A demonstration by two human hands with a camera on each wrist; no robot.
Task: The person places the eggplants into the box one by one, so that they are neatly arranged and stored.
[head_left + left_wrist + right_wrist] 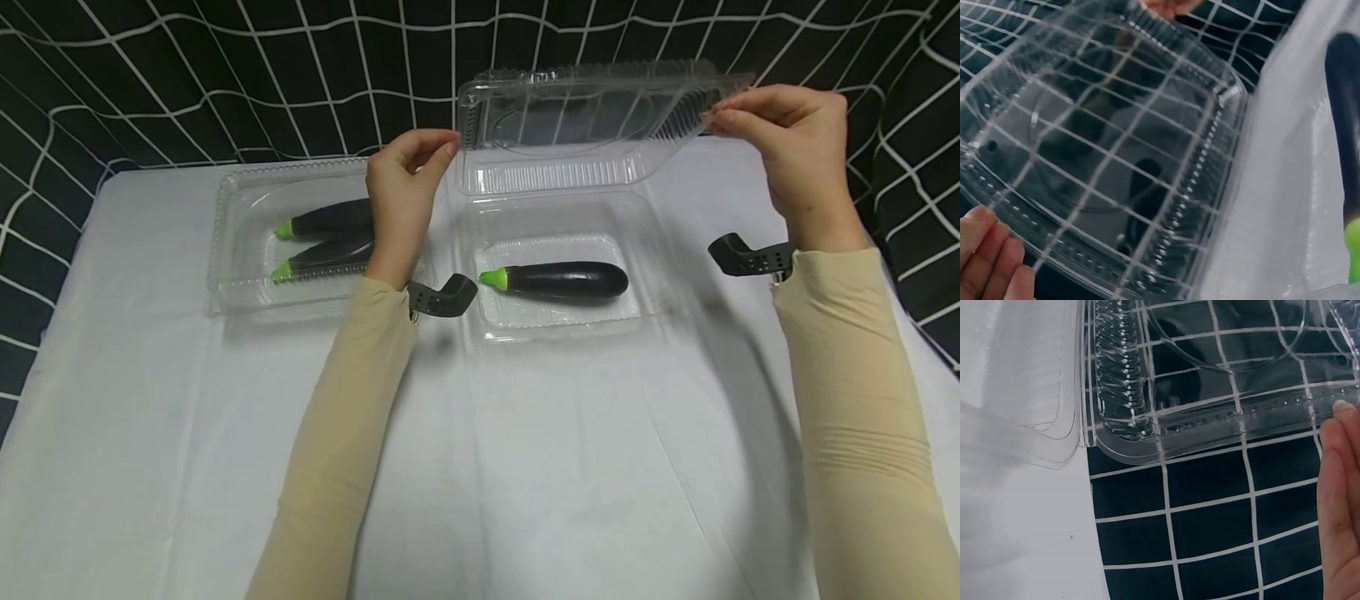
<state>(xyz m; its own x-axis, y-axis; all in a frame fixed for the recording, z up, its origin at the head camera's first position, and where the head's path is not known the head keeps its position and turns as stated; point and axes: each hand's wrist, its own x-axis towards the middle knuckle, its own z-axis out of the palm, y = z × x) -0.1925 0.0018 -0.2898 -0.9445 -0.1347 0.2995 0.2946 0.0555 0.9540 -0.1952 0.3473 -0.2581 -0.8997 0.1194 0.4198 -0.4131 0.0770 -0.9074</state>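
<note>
A clear plastic clamshell container (pixel 570 332) lies on the white table with its lid (pixel 577 171) raised at the back. Inside its base is one dark eggplant (pixel 566 280) with a bright green stem end pointing left. My left hand (pixel 408 187) pinches the lid's left edge between thumb and fingers. At the opposite side, my right hand (pixel 798 150) pinches the lid's right edge. In the left wrist view the lid (pixel 1104 137) stands tilted, with the left fingertips (pixel 997 256) at its rim. The right wrist view shows the lid's corner and the right fingers (pixel 1338 462).
Left of it a second clear container (pixel 232 287), its lid down, holds two dark eggplants (pixel 330 220) with green ends, partly behind my left hand. White tablecloth (pixel 562 467) covers the table. A black backdrop with a white grid (pixel 300 75) rises behind the far edge.
</note>
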